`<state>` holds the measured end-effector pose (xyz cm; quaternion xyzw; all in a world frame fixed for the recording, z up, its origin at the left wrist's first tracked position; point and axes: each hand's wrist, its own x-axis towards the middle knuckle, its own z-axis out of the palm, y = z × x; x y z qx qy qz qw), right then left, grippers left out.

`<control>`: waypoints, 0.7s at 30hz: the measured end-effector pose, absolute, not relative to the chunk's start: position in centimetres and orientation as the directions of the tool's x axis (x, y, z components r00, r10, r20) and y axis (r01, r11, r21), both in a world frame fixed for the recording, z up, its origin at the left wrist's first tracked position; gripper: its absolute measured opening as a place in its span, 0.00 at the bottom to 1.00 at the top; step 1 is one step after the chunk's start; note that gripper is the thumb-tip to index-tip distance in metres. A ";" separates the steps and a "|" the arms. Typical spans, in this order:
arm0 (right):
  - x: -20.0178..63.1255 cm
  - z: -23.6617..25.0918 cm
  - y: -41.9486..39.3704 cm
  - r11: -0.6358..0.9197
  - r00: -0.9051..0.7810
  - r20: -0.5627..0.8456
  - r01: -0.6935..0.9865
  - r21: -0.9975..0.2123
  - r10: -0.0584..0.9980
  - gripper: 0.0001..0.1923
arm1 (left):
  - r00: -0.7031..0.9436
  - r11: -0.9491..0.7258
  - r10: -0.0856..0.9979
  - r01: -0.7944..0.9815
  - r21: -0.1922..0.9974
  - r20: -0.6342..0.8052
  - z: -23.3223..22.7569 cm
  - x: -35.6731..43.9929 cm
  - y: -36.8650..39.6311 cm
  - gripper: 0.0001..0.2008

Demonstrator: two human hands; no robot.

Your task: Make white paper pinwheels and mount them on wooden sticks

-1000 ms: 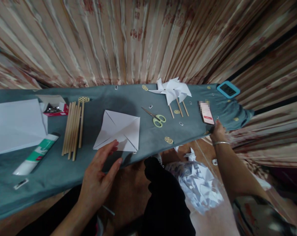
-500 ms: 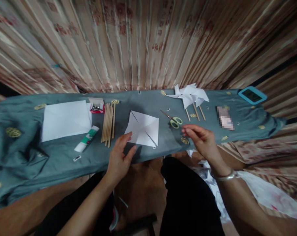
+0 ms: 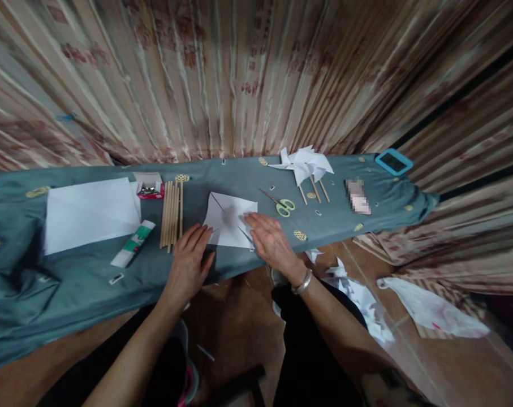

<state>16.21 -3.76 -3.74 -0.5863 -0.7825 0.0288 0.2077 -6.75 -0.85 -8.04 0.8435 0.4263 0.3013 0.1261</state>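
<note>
Hands met on a creased white paper square (image 3: 231, 220) lying near the front edge of the bench (image 3: 90, 282), draped in teal cloth. The right hand (image 3: 270, 240), away beside a phone (image 3: 358, 196) a second earlier, had come back to lie flat, fingers spread, on the sheet's right corner; the left hand (image 3: 190, 260) rested open at its left edge. Yellow-handled scissors (image 3: 281, 204), wooden sticks (image 3: 171, 220) and finished white paper pinwheels (image 3: 304, 164) lay untouched nearby.
</note>
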 end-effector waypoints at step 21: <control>19.1 -5.5 -4.5 0.295 -0.170 0.323 0.872 -0.390 0.931 0.27 | 0.489 -0.671 0.730 0.648 0.361 0.478 -9.3 -5.3 0.5 0.11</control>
